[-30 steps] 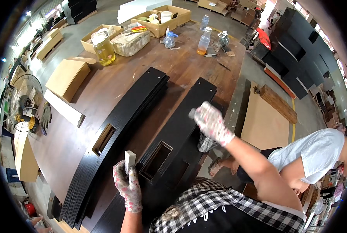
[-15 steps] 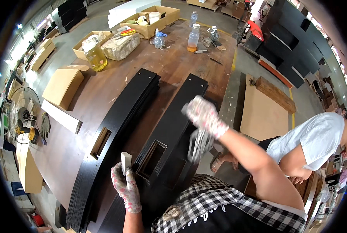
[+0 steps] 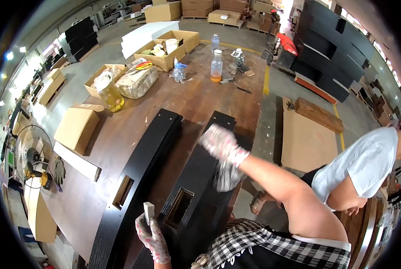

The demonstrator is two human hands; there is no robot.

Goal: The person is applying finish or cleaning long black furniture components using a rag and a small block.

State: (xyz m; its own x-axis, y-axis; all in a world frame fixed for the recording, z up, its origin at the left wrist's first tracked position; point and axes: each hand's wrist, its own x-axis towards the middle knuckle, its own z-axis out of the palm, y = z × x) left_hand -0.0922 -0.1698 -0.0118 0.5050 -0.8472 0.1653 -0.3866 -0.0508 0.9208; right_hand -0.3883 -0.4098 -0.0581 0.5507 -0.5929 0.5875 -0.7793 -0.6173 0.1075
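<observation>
My left hand (image 3: 153, 240), in a floral-print glove, grips a small whitish block (image 3: 149, 211) upright between thumb and fingers, beside a black board. My right hand (image 3: 225, 145), gloved the same way and blurred, is closed over the upper part of the right black board (image 3: 196, 175). From it hangs a crumpled grey cloth (image 3: 228, 178) along the board's right edge. A rectangular cutout (image 3: 179, 208) shows in this board. To its left lies a stack of curved black boards (image 3: 140, 163) with a smaller slot.
On the brown table (image 3: 200, 101) stand a jar of yellow liquid (image 3: 110, 95), a wrapped block (image 3: 137, 83), bottles (image 3: 216, 67) and cardboard boxes (image 3: 77, 127). A fan (image 3: 33, 154) is at left. At right, a person in a light shirt (image 3: 353, 161) bends close by.
The view has tilted up, so the table and boards sit lower in the picture. My right hand has shifted left over the board with the cloth. My left hand still holds the block.
</observation>
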